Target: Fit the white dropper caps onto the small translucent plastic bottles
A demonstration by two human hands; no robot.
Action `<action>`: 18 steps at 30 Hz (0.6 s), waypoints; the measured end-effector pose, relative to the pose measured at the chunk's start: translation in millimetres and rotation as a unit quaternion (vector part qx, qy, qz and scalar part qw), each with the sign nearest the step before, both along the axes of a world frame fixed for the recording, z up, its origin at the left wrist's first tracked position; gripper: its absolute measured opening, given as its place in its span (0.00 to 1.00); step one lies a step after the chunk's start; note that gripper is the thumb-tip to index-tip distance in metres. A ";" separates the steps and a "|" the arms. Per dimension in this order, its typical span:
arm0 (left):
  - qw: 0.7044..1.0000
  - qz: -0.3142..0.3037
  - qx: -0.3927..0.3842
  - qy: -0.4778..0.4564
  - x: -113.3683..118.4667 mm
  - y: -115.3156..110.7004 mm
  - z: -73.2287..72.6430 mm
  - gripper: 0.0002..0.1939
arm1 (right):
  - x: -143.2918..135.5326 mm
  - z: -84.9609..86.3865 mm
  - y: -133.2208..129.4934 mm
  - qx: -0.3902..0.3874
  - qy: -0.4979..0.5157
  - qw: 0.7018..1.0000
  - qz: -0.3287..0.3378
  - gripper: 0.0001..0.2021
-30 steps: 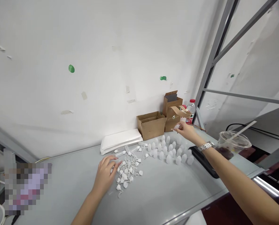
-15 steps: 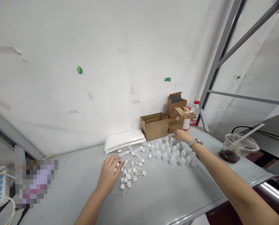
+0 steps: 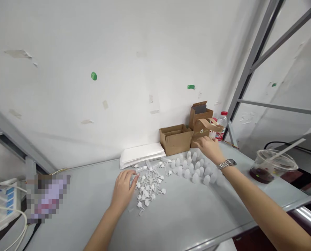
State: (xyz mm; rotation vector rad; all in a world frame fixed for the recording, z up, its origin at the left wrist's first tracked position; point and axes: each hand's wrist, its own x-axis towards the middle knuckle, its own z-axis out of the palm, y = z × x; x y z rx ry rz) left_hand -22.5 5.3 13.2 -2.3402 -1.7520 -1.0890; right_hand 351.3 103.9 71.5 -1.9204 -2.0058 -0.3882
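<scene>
My left hand [image 3: 124, 186] rests at the left edge of a pile of small white caps with curly tails [image 3: 147, 190], its thumb apart from the bent fingers and nothing seen between them. Farther right, my right hand [image 3: 209, 149], with a metal-band watch [image 3: 226, 164] on the wrist, hovers just behind a group of small translucent white bottles [image 3: 195, 177] standing upright. Its fingers droop loosely and no object shows in them. Several clear tubes with white tips [image 3: 141, 169] lie behind the caps.
A stack of white sheets [image 3: 142, 154], a cardboard box [image 3: 177, 143] and a brown paper bag [image 3: 201, 122] line the wall. Behind the bag is a red-capped bottle [image 3: 222, 122]. To the right stands a plastic cup with a straw [image 3: 262, 172]; a power strip [image 3: 4, 202] lies left.
My right hand has lifted slightly from the back of the bottle group, its fingers loosening. My left hand stays beside the caps. The whole view has shifted a little.
</scene>
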 end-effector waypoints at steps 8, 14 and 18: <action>0.997 0.058 -0.015 -0.042 -3.4 4.5 -7.9 0.10 | -122.4 -15.9 -33.2 0.013 -0.094 0.948 0.304 0.09; 0.996 0.075 -0.031 -0.043 -3.4 3.6 -9.3 0.09 | -169.6 -49.3 -21.2 -0.009 -0.136 0.923 0.359 0.09; 0.996 0.070 -0.028 -0.042 -1.7 3.0 -10.7 0.10 | -171.8 -55.2 -19.0 -0.002 -0.120 0.919 0.375 0.08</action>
